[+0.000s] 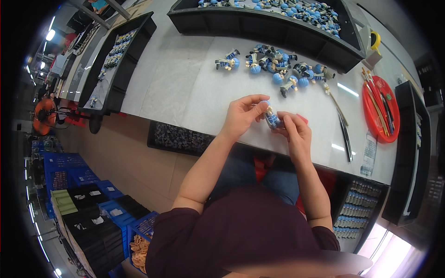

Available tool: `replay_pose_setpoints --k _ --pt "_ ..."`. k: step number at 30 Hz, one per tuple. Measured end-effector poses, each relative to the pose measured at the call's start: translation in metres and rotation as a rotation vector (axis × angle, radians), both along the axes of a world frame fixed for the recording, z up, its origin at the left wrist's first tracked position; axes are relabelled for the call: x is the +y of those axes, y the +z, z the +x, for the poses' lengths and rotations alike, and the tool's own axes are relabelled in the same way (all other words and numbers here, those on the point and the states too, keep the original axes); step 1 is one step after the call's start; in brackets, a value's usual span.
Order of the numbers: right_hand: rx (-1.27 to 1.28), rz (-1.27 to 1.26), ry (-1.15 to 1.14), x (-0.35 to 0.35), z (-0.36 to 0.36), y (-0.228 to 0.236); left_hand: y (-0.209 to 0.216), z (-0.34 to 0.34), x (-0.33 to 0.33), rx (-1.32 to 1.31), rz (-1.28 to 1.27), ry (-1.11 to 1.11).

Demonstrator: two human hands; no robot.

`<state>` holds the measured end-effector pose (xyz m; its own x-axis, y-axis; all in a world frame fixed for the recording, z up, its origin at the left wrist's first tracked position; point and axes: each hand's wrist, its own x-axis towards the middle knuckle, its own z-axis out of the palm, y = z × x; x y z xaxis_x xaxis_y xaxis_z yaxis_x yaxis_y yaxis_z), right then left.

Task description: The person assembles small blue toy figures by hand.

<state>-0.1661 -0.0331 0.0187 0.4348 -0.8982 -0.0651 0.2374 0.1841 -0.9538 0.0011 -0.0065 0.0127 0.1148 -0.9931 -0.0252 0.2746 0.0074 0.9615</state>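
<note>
Between my two hands, over the near edge of the white table (185, 92), is a small toy figurine (271, 118) with a light blue head and a blue-and-white body. My left hand (244, 113) pinches it at the head with thumb and forefinger. The fingers of my right hand (295, 131) close on its lower end, which they partly hide. Just beyond my hands lies a loose pile of similar figurines (278, 65), some on their sides. One more figurine (227, 61) rests apart to the left of the pile.
A large black tray (269, 30) full of figurines spans the back. On the right are a red dish (393, 113) with paintbrushes, loose brushes (345, 139) and a black tray (405, 176). Another black tray (125, 69) with figurines stands left. Blue crates (111, 191) fill the lower left.
</note>
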Motion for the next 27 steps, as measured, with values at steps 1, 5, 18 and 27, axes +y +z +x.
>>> replay_pose_setpoints --k 1,5,18,27 --pt "-0.006 0.042 -0.012 0.000 0.002 -0.007 -0.003 -0.001 -0.001 -0.011 0.048 0.033" --pt "-0.041 0.108 -0.047 -0.002 0.004 -0.014 -0.012 -0.001 -0.002 0.160 0.068 0.059" --pt "0.033 -0.042 0.009 0.003 0.003 -0.018 -0.015 -0.001 0.000 0.140 0.028 0.058" --pt "0.064 -0.156 0.075 0.006 0.004 -0.015 -0.014 -0.001 0.004 0.173 -0.029 0.071"
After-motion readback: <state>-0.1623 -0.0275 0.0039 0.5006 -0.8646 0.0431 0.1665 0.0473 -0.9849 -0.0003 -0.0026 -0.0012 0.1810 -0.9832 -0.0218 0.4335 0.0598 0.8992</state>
